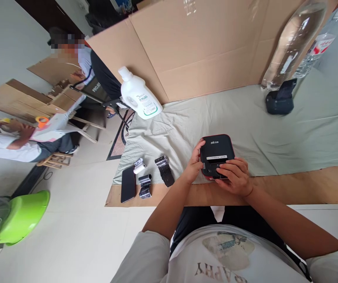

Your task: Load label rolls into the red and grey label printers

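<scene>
In the head view, a black machine [217, 146] is over the cloth's [183, 122] near edge; the left hand [195, 164] grips its left side, while the right hand [237, 177] curls over its near right corner (whether gripping, I cannot tell).

The left hand [194, 164] grips a black device [217, 146] while the right hand [237, 176] touches its top.

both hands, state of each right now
Left hand: holding the black device by its left edge.
Right hand: bent over its near right corner; whether it grips cannot be told.
</scene>
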`<state>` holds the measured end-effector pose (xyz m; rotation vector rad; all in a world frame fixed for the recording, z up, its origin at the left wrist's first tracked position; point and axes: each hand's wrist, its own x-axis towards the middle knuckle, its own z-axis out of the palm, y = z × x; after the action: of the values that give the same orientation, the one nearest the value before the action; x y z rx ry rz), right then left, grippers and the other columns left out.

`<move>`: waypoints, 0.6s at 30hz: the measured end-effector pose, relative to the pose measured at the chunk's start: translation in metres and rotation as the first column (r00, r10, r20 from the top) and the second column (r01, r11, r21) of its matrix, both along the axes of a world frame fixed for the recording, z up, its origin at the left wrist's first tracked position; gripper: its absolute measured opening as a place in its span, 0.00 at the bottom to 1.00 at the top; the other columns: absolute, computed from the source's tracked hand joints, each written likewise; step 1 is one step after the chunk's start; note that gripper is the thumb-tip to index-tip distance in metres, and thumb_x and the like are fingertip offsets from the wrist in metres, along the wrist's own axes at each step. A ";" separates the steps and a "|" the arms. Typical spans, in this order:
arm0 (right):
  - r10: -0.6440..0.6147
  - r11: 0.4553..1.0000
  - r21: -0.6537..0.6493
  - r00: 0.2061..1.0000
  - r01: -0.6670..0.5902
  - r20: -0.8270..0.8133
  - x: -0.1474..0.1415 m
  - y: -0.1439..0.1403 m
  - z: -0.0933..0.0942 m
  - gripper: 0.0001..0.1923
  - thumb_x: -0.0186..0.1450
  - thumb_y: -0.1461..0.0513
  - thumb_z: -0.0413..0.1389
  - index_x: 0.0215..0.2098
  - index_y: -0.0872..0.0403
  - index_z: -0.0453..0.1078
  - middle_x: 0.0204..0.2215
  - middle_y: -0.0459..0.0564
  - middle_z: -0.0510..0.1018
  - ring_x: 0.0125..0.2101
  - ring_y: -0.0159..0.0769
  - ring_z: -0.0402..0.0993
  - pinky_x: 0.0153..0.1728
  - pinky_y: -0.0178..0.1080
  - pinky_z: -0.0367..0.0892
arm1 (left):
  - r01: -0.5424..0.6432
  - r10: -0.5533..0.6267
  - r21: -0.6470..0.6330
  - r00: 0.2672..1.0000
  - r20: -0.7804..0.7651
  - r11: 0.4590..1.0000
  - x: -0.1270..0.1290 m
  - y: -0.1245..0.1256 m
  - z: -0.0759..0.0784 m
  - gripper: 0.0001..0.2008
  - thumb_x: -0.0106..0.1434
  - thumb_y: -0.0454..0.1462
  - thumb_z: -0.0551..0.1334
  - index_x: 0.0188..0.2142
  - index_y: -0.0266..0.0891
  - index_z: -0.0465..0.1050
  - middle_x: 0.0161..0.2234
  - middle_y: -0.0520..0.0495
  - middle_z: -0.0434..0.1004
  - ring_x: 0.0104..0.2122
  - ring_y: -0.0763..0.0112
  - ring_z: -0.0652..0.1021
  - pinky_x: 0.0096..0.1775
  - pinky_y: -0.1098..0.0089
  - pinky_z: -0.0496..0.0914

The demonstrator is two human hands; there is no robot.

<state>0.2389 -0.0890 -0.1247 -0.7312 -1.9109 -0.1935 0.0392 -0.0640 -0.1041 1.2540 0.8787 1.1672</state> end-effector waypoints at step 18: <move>-0.009 1.000 -0.030 1.000 0.010 0.026 0.001 0.000 -0.005 0.13 0.61 0.56 0.64 0.44 0.47 0.76 0.37 0.48 0.81 0.42 0.42 0.74 0.50 0.48 0.68 | 0.044 -0.029 0.059 0.974 -0.223 0.997 -0.011 0.002 0.004 0.48 0.56 0.42 0.64 0.71 0.50 0.39 0.73 0.48 0.40 0.70 0.53 0.50 0.68 0.54 0.48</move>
<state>0.2403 -0.0893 -0.1295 -0.7610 -1.9393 -0.1813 0.0281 -0.0621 -0.1002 1.4675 0.9842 1.0459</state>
